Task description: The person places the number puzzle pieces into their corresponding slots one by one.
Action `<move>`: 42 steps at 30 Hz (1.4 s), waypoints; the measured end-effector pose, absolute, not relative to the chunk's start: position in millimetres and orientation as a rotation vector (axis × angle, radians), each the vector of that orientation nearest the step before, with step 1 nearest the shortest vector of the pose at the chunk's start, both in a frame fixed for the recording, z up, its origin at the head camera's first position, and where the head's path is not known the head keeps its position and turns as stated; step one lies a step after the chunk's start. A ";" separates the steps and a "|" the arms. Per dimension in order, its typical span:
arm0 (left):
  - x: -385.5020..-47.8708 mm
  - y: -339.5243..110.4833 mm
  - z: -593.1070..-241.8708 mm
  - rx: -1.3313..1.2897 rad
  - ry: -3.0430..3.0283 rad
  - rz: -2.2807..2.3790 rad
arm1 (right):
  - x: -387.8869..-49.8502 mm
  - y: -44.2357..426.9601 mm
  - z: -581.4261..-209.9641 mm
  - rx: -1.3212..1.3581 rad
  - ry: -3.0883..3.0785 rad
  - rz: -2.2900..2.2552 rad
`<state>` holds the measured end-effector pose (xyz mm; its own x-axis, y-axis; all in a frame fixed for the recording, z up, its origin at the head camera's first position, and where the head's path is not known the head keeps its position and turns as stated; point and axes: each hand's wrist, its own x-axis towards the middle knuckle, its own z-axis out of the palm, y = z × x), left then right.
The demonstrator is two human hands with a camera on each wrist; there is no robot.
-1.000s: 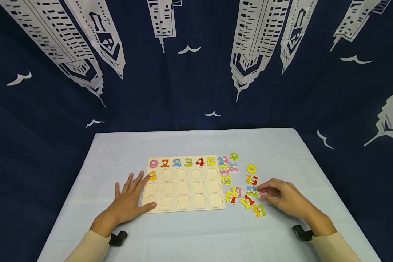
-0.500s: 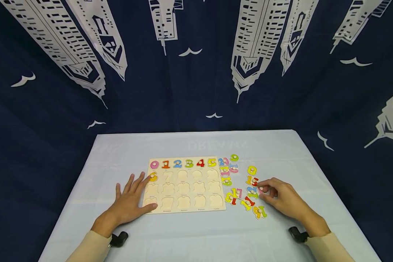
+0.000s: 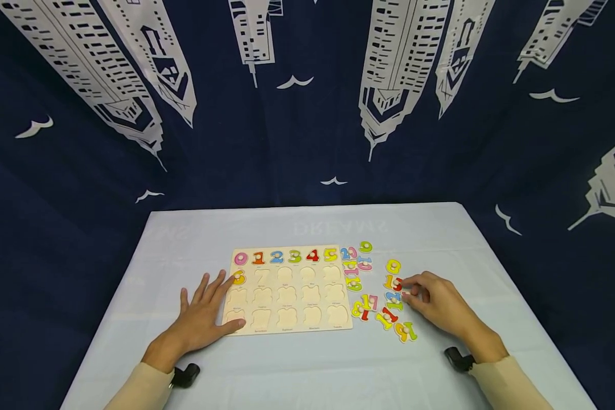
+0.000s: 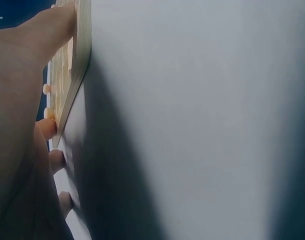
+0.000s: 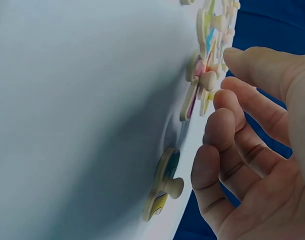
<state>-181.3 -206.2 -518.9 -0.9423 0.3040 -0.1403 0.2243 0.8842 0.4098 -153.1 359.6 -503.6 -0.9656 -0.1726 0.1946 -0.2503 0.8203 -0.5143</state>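
My left hand (image 3: 200,319) lies spread on the left edge of a wooden number puzzle board (image 3: 274,296). In the left wrist view its thumb (image 4: 47,32) rests over the rim of the board (image 4: 82,45). Numbers 0 to 5 sit in the top row, and a yellow 6 (image 3: 239,277) is in the second. My right hand (image 3: 443,304) hovers beside an orange-red 15 piece (image 3: 397,283) and a blue-green piece (image 3: 393,302). The right wrist view shows its thumb and index finger apart, close to a knobbed piece (image 5: 207,80), with nothing visibly held.
Several loose knobbed number pieces lie right of the board, including a yellow-green one (image 3: 393,266), a red-and-yellow one (image 3: 386,318) and a green one (image 3: 366,246). Behind the white table (image 3: 307,370) hangs a dark blue cloth (image 3: 266,142) printed with buildings.
My right hand has shifted slightly up and left, toward the 15 piece, and its thumb and index finger have parted. My left hand stays put on the board.
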 end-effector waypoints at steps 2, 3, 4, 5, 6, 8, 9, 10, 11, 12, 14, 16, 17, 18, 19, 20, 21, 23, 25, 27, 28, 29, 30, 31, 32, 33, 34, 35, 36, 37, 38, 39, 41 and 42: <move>-181.1 -206.9 -519.8 0.402 2.862 0.589 | -156.3 358.7 -503.1 0.320 -2.861 0.834; -181.0 -207.0 -520.6 0.402 2.867 0.599 | -157.8 358.3 -502.8 0.309 -2.862 0.830; -180.9 -207.0 -520.7 0.406 2.871 0.602 | -159.3 357.9 -502.9 0.296 -2.863 0.826; -181.2 -207.1 -521.3 0.408 2.875 0.608 | -160.8 357.8 -503.1 0.283 -2.864 0.820; -181.3 -207.0 -521.7 0.414 2.879 0.606 | -162.2 357.6 -503.2 0.270 -2.864 0.815; -181.4 -206.9 -521.5 0.412 2.873 0.604 | -165.4 357.4 -503.3 0.243 -2.865 0.805; -181.4 -206.6 -521.1 0.409 2.866 0.599 | -167.2 357.4 -503.3 0.230 -2.864 0.798; -181.3 -206.4 -520.0 0.407 2.860 0.586 | -169.2 357.3 -503.5 0.220 -2.862 0.791; -181.3 -206.3 -519.6 0.401 2.855 0.580 | -171.4 357.3 -503.7 0.214 -2.860 0.784; -181.1 -206.2 -519.3 0.397 2.852 0.577 | -173.7 357.0 -503.8 0.210 -2.859 0.777; -181.4 -206.6 -518.8 0.388 2.843 0.575 | -178.7 355.6 -504.2 0.203 -2.861 0.763; -181.8 -206.9 -519.5 0.389 2.850 0.571 | -183.5 353.9 -504.5 0.198 -2.867 0.760; -182.1 -207.1 -520.3 0.389 2.854 0.571 | -185.7 353.0 -504.8 0.196 -2.870 0.760; -182.6 -207.2 -521.1 0.389 2.857 0.569 | -187.8 352.0 -505.0 0.193 -2.874 0.763; -182.9 -207.3 -521.7 0.390 2.858 0.566 | -189.8 351.0 -505.4 0.190 -2.879 0.766; -183.1 -207.2 -522.1 0.389 2.860 0.565 | -191.8 350.0 -505.7 0.187 -2.884 0.768; -183.5 -207.5 -522.9 0.388 2.861 0.565 | -193.7 349.0 -506.2 0.185 -2.889 0.774; -183.3 -207.2 -522.6 0.387 2.857 0.570 | -197.2 347.0 -507.2 0.180 -2.900 0.780; -183.1 -207.3 -521.6 0.389 2.851 0.574 | -200.6 345.2 -508.3 0.177 -2.910 0.783; -182.6 -207.1 -519.6 0.393 2.846 0.574 | -204.3 343.6 -508.8 0.177 -2.917 0.778; -182.0 -206.6 -518.8 0.395 2.841 0.572 | -205.7 343.2 -509.2 0.175 -2.919 0.775; -182.0 -206.7 -518.9 0.396 2.838 0.568 | -207.2 342.8 -509.3 0.171 -2.921 0.771; -181.8 -206.5 -518.6 0.396 2.837 0.568 | -208.8 342.4 -509.3 0.166 -2.923 0.767; -181.7 -206.4 -518.3 0.397 2.837 0.569 | -210.5 342.1 -509.1 0.160 -2.925 0.764; -181.5 -206.3 -518.0 0.399 2.838 0.569 | -212.1 341.9 -508.9 0.155 -2.929 0.762; -181.6 -206.1 -517.9 0.402 2.839 0.570 | -213.5 341.6 -508.7 0.146 -2.934 0.763; -181.6 -206.2 -518.2 0.403 2.843 0.573 | -214.7 341.3 -508.3 0.135 -2.940 0.767; -181.4 -206.1 -518.4 0.404 2.846 0.576 | -215.7 341.0 -508.2 0.125 -2.949 0.768; -181.0 -205.8 -518.2 0.403 2.847 0.580 | -216.5 340.6 -508.2 0.114 -2.958 0.772; -181.0 -205.6 -517.8 0.404 2.848 0.579 | -217.6 340.1 -507.4 0.104 -2.966 0.774; -180.9 -205.4 -517.4 0.404 2.849 0.577 | -218.5 339.5 -506.7 0.094 -2.973 0.776; -180.8 -205.3 -517.2 0.403 2.849 0.576 | -219.1 338.9 -506.1 0.084 -2.979 0.778; -180.8 -205.2 -516.8 0.399 2.846 0.573 | -220.2 338.2 -505.4 0.069 -2.985 0.776; -180.9 -205.1 -516.7 0.398 2.844 0.571 | -220.5 337.9 -504.9 0.065 -2.986 0.775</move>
<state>-180.9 -205.1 -516.7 -0.9409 0.3022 -0.1531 0.2196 0.8882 0.4035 -220.5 337.9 -504.9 -0.9975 -0.0263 0.0649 -0.0546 0.8730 -0.4846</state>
